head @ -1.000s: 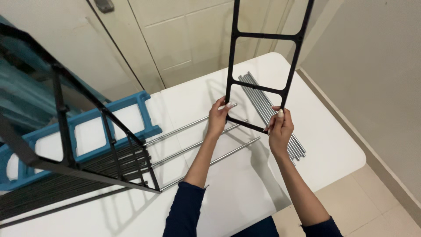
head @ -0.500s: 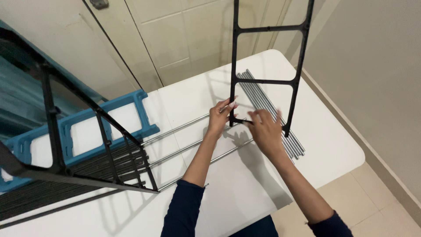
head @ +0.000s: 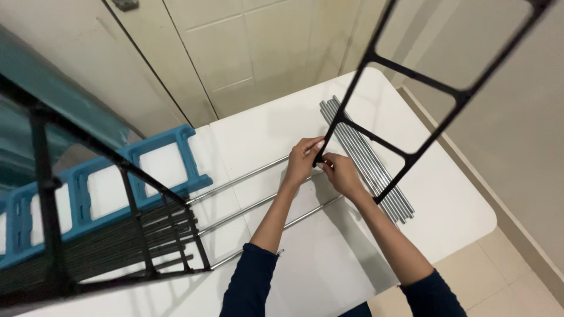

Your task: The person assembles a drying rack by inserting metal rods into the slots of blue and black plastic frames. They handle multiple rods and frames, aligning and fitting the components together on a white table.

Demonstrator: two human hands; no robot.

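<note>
White tabletop point(head: 329, 276) fills the view, set against cream panelled doors. At far left stands a black lattice rack section point(head: 88, 235), with a blue plastic ladder-shaped frame point(head: 147, 170) lying flat behind it and three silver metal rods point(head: 247, 205) running rightward from it. Mid-frame, the left hand point(head: 302, 161) and right hand point(head: 342, 174) both pinch shut on the lower corner of a black plastic ladder-shaped side frame point(head: 411, 88), held tilted above a bundle of silver rods point(head: 364, 158). It looks light and stiff, slightly flexible; its rails offer the surest hold.
</note>
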